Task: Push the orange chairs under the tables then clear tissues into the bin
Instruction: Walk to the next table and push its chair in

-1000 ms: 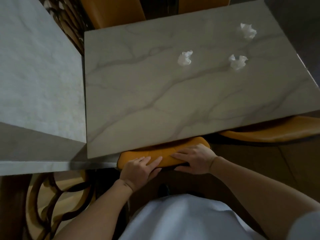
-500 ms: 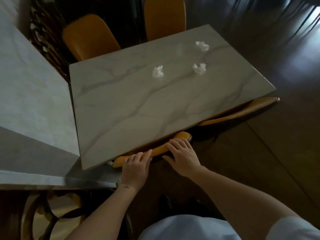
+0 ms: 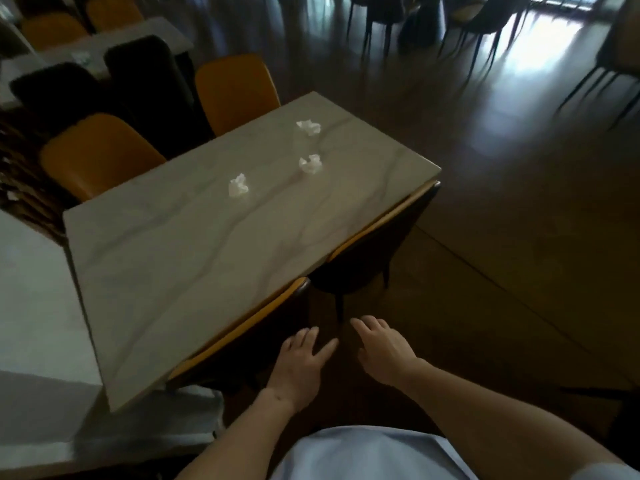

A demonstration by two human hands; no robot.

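Three crumpled white tissues lie on the marbled table (image 3: 166,271): one near the middle (image 3: 238,185), one to its right (image 3: 310,164), one at the far edge (image 3: 308,126). Two orange chairs sit tucked under the near side; only their back rims show, one close to me (image 3: 242,329) and one further right (image 3: 384,216). Two more orange chairs (image 3: 100,155) (image 3: 237,90) stand at the far side. My left hand (image 3: 299,367) and my right hand (image 3: 382,349) hover with relaxed fingers just off the near chair's back, holding nothing. No bin is in view.
A second pale table (image 3: 38,320) adjoins on the left. Dark chairs (image 3: 145,74) and another table (image 3: 104,43) stand behind. Dark wooden floor (image 3: 502,237) stretches to the right, with thin-legged chairs (image 3: 485,15) far back near a bright window.
Both hands have come off the near orange chair's back, which now sits further under the table. My view has lifted and backed away, showing more of the room.
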